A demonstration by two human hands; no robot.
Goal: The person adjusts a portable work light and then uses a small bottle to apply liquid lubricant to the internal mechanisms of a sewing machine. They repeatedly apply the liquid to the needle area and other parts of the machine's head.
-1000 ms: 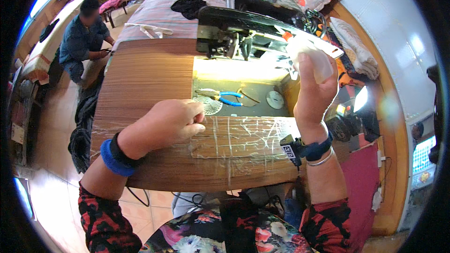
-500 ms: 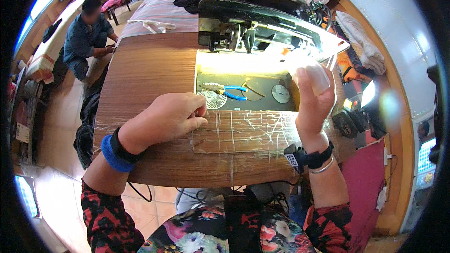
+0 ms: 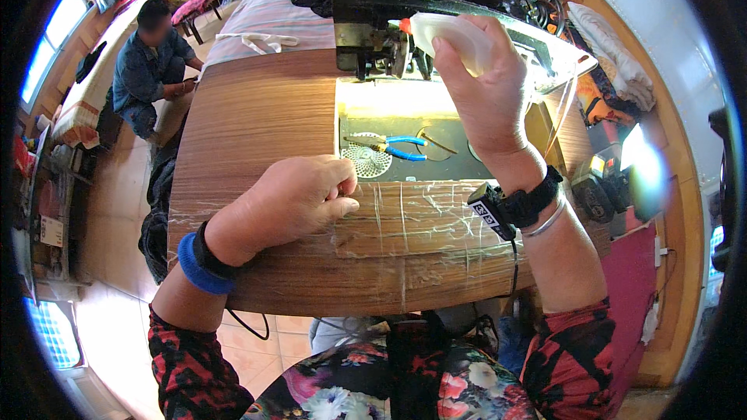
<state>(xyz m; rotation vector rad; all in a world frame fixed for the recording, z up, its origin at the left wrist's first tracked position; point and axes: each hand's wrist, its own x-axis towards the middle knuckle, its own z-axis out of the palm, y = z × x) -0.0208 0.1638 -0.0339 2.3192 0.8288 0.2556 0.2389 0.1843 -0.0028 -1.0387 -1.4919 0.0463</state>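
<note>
Squeeze bottle (image 3: 459,40) sits in your right hand's (image 3: 498,93) wrapped fingers, before the tipped-up machine (image 3: 354,12); steady the nozzle (image 3: 403,26), press gently. Your left hand (image 3: 296,202) curls; whether it holds anything, I can't tell.

The squeeze bottle (image 3: 464,40) looks like smooth, translucent white plastic, with a red plastic-looking collar at the nozzle. The sewing machine (image 3: 366,19) appears to be dark metal, glossy along the rim. The table (image 3: 257,117) has a smooth wood-grain surface with a soft sheen; wrinkled strips of clear, shiny film (image 3: 402,222) cover its front part. The pliers (image 3: 406,139) pair metal with smooth blue plastic-looking grips. The bangle (image 3: 547,220) is polished silvery metal, the wristband (image 3: 204,267) matt, fuzzy blue cloth, the bedspread (image 3: 284,0) matt striped cloth.
</note>
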